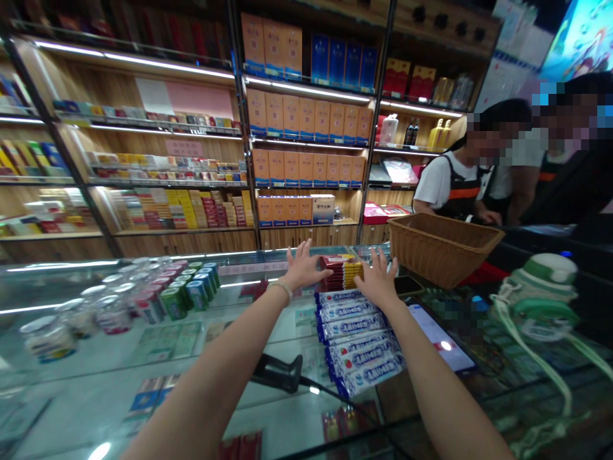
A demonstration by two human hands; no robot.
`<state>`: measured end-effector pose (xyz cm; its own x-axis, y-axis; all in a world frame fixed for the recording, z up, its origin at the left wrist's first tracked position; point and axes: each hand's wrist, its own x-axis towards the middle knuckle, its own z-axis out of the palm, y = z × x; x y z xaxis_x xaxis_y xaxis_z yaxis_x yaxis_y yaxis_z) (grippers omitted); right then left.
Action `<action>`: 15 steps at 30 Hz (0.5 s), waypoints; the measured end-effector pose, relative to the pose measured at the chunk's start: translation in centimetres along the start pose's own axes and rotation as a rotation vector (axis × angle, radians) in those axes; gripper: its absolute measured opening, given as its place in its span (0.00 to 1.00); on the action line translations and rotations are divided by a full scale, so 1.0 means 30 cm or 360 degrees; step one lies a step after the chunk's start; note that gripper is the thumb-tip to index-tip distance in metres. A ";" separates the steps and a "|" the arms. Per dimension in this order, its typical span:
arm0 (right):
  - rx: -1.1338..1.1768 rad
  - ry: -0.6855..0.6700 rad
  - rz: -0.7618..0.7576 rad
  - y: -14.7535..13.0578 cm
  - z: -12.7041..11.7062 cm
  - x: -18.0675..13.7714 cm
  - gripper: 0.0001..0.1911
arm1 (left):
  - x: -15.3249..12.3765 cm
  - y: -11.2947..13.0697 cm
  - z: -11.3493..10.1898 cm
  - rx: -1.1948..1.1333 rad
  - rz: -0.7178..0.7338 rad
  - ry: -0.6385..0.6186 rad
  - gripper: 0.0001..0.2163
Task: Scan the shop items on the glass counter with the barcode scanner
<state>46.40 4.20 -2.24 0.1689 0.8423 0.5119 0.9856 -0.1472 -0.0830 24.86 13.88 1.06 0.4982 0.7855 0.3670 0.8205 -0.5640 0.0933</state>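
Note:
A row of red and yellow wrapped snack bars (345,273) stands on the glass counter between my two hands. My left hand (304,267) is at its red end, fingers spread and thumb at the wrappers. At the yellow end is my right hand (377,276), also with fingers apart; whether either hand presses on the bars, I cannot tell. Nearer me, overlapping blue-and-white wrapped bars (359,338) lie in a stack. A black handheld scanner (278,372) with a cable rests partly behind my left forearm.
Jars (48,338) and small cans (173,301) stand left on the glass counter (191,390). To the right are a wicker basket (445,246), a lit phone or tablet (443,338) and a green-and-white bottle (541,300) with a strap. Two people stand beyond, before stocked shelves (306,142).

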 end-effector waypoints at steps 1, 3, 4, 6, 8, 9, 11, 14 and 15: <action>-0.0011 0.0009 0.0000 0.002 0.006 -0.001 0.27 | -0.003 -0.002 0.001 -0.0001 -0.0011 -0.0011 0.31; -0.0029 0.0034 0.0000 0.008 0.019 -0.005 0.30 | -0.008 -0.008 -0.001 -0.0010 -0.0019 -0.0033 0.35; -0.0035 0.0054 0.0002 0.010 0.024 -0.007 0.31 | -0.012 -0.011 -0.004 -0.0015 -0.0022 -0.0041 0.37; -0.0039 0.0104 0.0004 0.012 0.029 -0.012 0.33 | -0.021 -0.020 -0.019 -0.0020 -0.0030 -0.0054 0.43; -0.0035 0.0158 -0.0009 0.008 0.026 -0.015 0.34 | -0.031 -0.031 -0.045 -0.0019 -0.0037 -0.0070 0.46; -0.0033 0.0185 -0.0025 0.004 0.020 -0.014 0.35 | -0.037 -0.038 -0.062 -0.0015 -0.0042 -0.0076 0.47; -0.0029 0.0241 -0.0064 -0.011 0.004 -0.007 0.36 | -0.050 -0.056 -0.102 -0.0002 -0.0044 -0.0078 0.47; -0.0027 0.0321 -0.0121 -0.050 -0.033 0.011 0.37 | -0.075 -0.090 -0.170 0.0032 -0.0045 -0.0039 0.46; -0.0026 0.0339 -0.0141 -0.068 -0.048 0.017 0.37 | -0.085 -0.103 -0.194 0.0044 -0.0046 -0.0015 0.45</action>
<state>44.48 4.18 -0.56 0.0747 0.7242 0.6856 0.9960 -0.0873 -0.0164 19.42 12.15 5.22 0.4767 0.8040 0.3556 0.8419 -0.5338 0.0783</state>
